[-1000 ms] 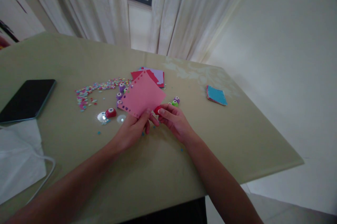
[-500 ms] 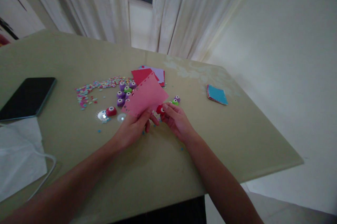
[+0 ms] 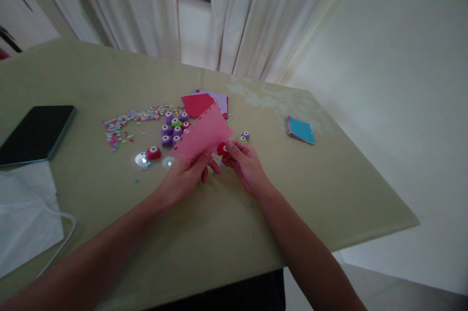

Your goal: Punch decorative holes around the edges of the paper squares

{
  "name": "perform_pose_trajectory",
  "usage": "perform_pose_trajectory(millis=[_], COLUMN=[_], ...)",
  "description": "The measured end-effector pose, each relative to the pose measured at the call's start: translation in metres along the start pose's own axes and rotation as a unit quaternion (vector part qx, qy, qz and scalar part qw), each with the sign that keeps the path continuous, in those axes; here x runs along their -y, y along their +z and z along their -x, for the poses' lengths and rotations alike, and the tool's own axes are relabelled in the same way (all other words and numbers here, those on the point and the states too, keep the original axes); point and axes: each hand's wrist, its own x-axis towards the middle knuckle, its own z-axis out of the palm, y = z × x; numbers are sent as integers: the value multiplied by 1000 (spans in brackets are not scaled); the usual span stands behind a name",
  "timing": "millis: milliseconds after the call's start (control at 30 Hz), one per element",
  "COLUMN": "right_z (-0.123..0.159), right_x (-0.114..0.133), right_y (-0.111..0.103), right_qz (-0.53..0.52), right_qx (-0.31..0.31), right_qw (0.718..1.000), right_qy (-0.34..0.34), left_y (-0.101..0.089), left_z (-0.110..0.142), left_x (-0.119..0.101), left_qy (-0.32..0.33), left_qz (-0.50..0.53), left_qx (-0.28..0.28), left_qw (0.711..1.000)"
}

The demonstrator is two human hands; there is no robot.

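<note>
A pink sheet of paper (image 3: 205, 133), with small holes punched along its left and lower edges, is pinched between the thumb and fingers of my left hand (image 3: 192, 172). It is tilted above the table. My right hand (image 3: 243, 165) grips a small red craft hole punch (image 3: 222, 149) at the paper's lower right corner; whether its jaws are around the edge is hidden. Behind the paper sits a cluster of purple, green and red punches (image 3: 167, 130). Another red punch (image 3: 153, 153) lies to the left, and a green and purple pair (image 3: 244, 136) stands just beyond my right hand.
Colourful paper confetti (image 3: 126, 123) is spread at the left back. Red and lilac paper sheets (image 3: 197, 104) lie behind the cluster. A blue-topped paper stack (image 3: 301, 130) rests at the right. On the left are a black tablet (image 3: 34, 133) and a white sheet with a cable (image 3: 27, 218).
The pink paper has tilted slightly, uncovering more of the punches behind it. Both hands keep their grips in nearly the same place.
</note>
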Motion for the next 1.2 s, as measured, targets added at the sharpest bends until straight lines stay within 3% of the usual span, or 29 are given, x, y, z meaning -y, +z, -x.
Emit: perform_pose_trajectory(millis=[400, 1200], right_z=[2, 8], right_x=[-1, 3], right_y=[2, 7], right_qz=[-4, -18], right_qx=[18, 80], right_qw=[999, 996], right_qy=[30, 38], left_y=[1, 4], left_z=[-1, -2], left_x=[-5, -4], left_qy=[13, -1], left_qz=[21, 26], left_qx=[38, 50], left_qw=[999, 998])
